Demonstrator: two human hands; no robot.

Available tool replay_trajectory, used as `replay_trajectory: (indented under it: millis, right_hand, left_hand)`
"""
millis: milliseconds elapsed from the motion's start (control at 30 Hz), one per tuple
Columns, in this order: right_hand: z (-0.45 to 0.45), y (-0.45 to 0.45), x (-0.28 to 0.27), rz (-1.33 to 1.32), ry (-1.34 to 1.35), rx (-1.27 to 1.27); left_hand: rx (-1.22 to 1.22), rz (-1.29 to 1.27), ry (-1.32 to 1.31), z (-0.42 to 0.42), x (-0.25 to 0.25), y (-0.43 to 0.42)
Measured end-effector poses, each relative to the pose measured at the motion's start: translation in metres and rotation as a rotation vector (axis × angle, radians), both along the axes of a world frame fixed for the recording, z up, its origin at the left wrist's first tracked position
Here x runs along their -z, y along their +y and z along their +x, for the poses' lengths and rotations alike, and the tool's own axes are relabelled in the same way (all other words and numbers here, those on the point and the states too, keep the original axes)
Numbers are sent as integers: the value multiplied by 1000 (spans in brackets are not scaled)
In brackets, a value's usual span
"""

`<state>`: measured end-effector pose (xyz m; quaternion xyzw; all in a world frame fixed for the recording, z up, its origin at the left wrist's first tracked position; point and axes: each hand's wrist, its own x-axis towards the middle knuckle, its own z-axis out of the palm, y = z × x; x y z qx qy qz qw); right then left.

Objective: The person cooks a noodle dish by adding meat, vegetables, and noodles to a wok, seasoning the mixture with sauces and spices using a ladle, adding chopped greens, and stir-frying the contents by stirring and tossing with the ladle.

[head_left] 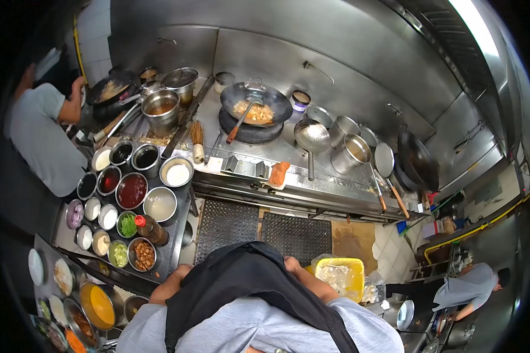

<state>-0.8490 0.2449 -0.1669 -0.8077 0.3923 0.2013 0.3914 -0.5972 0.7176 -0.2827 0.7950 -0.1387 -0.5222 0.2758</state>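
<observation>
My left hand [184,270] is low in the head view, at the left edge of my black apron [232,276]. Only its back part and the forearm show. My right hand [291,264] is at the apron's other edge, with its fingers covered by the dark cloth. Whether either hand holds anything is hidden. Nearest on the left are a sauce bottle with a red cap [153,230] and a steel pot of browned diced pieces [142,254]. A yellow basket [359,276] lined with plastic stands just beyond my right forearm.
Ahead, a wok [229,97] holds food and a ladle on the steel range. A strainer [311,136], pots and a bamboo brush [198,141] lie around it. Sauce containers [131,190] crowd the left counter. One person [41,132] works at far left, another [468,288] at right.
</observation>
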Motion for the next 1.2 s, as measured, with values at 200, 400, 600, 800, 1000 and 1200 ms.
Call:
replay_trajectory:
  millis: [200, 400, 600, 800, 1000, 1200]
  right_hand:
    - [18, 19, 1, 32, -88, -78]
    - [-31, 28, 23, 92, 44, -108]
    - [-70, 31, 7, 109, 200, -72]
    - [-98, 22, 65, 152, -40, -289]
    - [-86, 29, 63, 185, 14, -51]
    - [-81, 25, 46, 187, 46, 55]
  left_hand:
    - [-16, -213, -66, -4, 51, 22]
    - [-356, -13, 112, -7, 14, 16]
    - [204, -103, -175, 1, 10, 15]
    - [388, 151, -228, 0, -40, -9]
    - [603, 201, -252, 12, -71, -40]
    - [368, 174, -192, 22, -30, -73]
